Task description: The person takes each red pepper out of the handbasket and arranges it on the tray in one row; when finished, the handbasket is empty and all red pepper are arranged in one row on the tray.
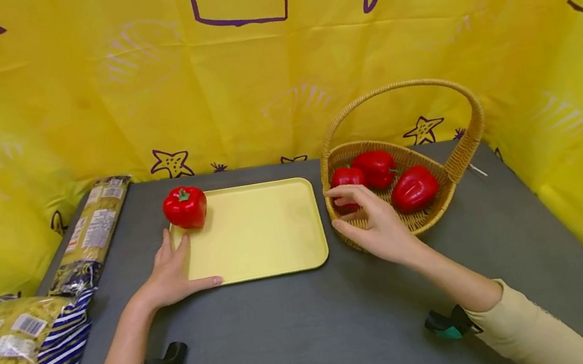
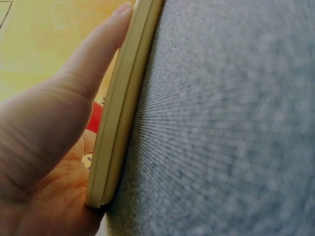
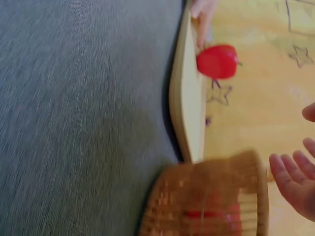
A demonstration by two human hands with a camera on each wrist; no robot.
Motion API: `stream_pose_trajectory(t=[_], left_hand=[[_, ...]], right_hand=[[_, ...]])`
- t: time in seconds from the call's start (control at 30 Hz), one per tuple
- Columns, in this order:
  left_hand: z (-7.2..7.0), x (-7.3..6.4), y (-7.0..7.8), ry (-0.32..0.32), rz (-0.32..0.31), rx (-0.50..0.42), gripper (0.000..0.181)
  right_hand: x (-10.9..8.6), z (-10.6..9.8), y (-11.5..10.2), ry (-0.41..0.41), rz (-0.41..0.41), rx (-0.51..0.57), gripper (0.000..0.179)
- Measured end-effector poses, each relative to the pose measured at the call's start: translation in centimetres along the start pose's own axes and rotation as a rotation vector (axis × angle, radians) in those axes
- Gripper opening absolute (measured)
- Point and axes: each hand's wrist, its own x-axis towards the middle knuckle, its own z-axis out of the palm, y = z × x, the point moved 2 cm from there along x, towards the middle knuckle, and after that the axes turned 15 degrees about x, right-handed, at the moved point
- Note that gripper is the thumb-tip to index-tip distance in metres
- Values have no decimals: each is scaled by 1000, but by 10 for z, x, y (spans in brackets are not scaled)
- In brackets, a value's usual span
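Observation:
My left hand (image 1: 176, 277) rests at the near left corner of a pale yellow tray (image 1: 259, 233). Its straight thumb touches the front rim (image 2: 115, 147), and its fingers lie along the left side. A shiny red bell pepper (image 1: 185, 208) with a green stem sits on the tray's far left corner, just beyond those fingertips. Over the left rim of a wicker basket (image 1: 438, 218) hovers my right hand (image 1: 371, 223), fingers slightly bent and apart, with nothing seen between them. Red bell peppers (image 1: 414, 189) lie inside the basket; the hand partly hides those on the left.
The basket's tall arched handle (image 1: 397, 85) rises above it. Bags of pasta (image 1: 95, 229) lie along the left side of the grey table (image 1: 296, 344). Yellow patterned cloth (image 1: 251, 85) hangs behind and at both sides.

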Motion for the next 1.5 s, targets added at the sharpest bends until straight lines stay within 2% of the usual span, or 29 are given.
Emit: stream_pose_trajectory(t=[0.17,0.33,0.7,1.07,1.5], left_hand=[[1,-2,-1,4,-4,-9,123],[2,-3,-4,3,-14,-10,123],[7,-2,-9,3,-18,-12,123],[4,-3,-4,-2,-18,-17,122],[3,0,-3,-1,-16,-3,123]], right_hand=[[-3,-23,6,86,79,-32,39],[1,-41,19,134,176,-70,38],[21,-55,45,97,384,-78,57],[41,-58,60,45,420,-191,63],[47,-56,67,-32,415,-283,69]])
